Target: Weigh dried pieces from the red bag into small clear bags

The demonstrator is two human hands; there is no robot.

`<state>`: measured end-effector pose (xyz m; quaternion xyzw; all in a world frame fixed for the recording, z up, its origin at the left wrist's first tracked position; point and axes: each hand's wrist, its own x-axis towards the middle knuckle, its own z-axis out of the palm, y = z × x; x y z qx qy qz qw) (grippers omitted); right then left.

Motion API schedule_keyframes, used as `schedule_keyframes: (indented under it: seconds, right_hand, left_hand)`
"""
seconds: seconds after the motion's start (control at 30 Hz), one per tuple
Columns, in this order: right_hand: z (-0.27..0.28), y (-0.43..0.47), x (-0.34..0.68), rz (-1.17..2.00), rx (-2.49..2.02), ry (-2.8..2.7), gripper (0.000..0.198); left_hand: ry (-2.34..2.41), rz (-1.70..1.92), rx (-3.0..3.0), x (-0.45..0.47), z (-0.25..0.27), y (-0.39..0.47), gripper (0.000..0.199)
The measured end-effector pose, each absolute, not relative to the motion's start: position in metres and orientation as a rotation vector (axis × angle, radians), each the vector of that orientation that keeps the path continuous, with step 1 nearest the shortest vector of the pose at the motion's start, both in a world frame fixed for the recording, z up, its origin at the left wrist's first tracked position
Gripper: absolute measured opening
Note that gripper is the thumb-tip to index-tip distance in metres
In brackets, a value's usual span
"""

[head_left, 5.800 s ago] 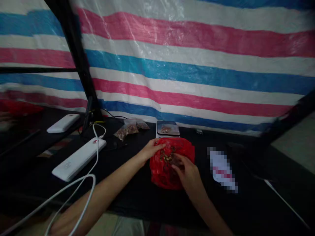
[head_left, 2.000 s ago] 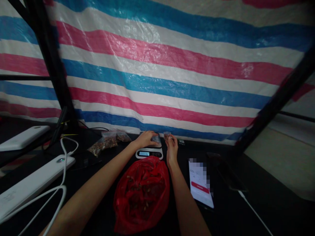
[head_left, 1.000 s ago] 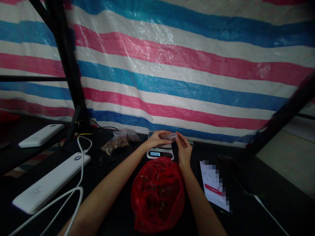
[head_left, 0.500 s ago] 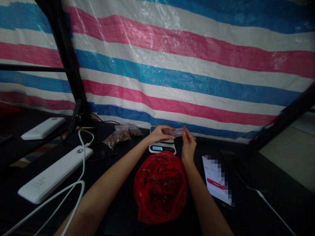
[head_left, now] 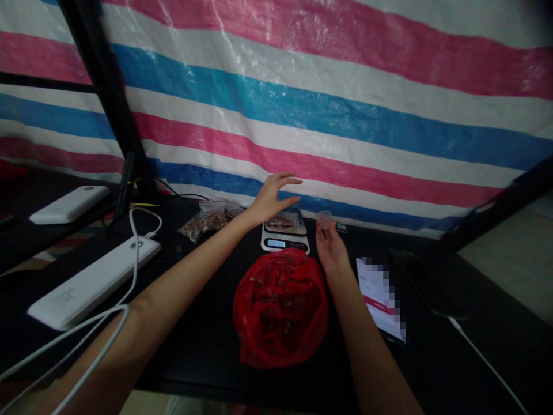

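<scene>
My left hand (head_left: 273, 199) is open, its fingers spread in the air just above and to the left of a small white digital scale (head_left: 285, 243). On the scale's platform lies a clear plastic bag (head_left: 283, 221) with brownish contents. To the right of the scale, my right hand (head_left: 332, 245) is closed around a small translucent plastic cup (head_left: 325, 219). Between my forearms sits an open red plastic bag (head_left: 280, 311) holding dark, dried-looking pieces that I cannot name.
Filled clear bags (head_left: 207, 222) lie left of the scale. A white power bank (head_left: 93, 282) with a white cable (head_left: 135, 259) lies at left, another power bank (head_left: 71, 204) beyond it. A lit phone (head_left: 380, 300) lies at right. Striped plastic sheeting (head_left: 324, 104) hangs behind the table.
My left hand has let go of the clear bag, opened and risen; the bag now lies on the scale. My right hand, with the cup, is now apart from the bag. The camera has tilted down.
</scene>
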<state>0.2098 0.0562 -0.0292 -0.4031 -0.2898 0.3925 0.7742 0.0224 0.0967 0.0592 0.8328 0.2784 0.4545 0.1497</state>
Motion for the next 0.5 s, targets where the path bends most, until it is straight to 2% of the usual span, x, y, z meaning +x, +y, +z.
schedule_keyframes:
  seconds: [0.07, 0.13, 0.23, 0.33, 0.43, 0.5]
  right_hand:
    - [-0.017, 0.052, 0.208, 0.898, -0.862, -0.654, 0.023]
    - [0.001, 0.041, 0.2, 0.919, -0.843, -0.741, 0.024]
    - [0.032, 0.009, 0.18, 0.913, -0.8, -0.927, 0.029]
    - [0.046, -0.036, 0.159, 0.959, -0.837, -1.092, 0.031]
    - [0.036, -0.079, 0.147, 1.017, -0.994, -1.295, 0.035]
    - [0.024, -0.1, 0.146, 1.0, -1.088, -1.451, 0.036]
  left_hand:
    - [0.716, 1.098, 2.548, 0.007, 0.081, 0.07, 0.032]
    - [0.724, 0.839, 2.674, -0.006, 0.085, 0.042, 0.038]
    - [0.783, 0.672, 2.74, -0.016, 0.057, 0.011, 0.057]
    - [0.818, 0.601, 2.737, -0.015, 0.018, -0.001, 0.063]
    - [0.784, 0.53, 2.758, -0.009, -0.003, -0.001, 0.056]
    - [0.774, 0.492, 2.795, -0.009, -0.006, 0.001, 0.044]
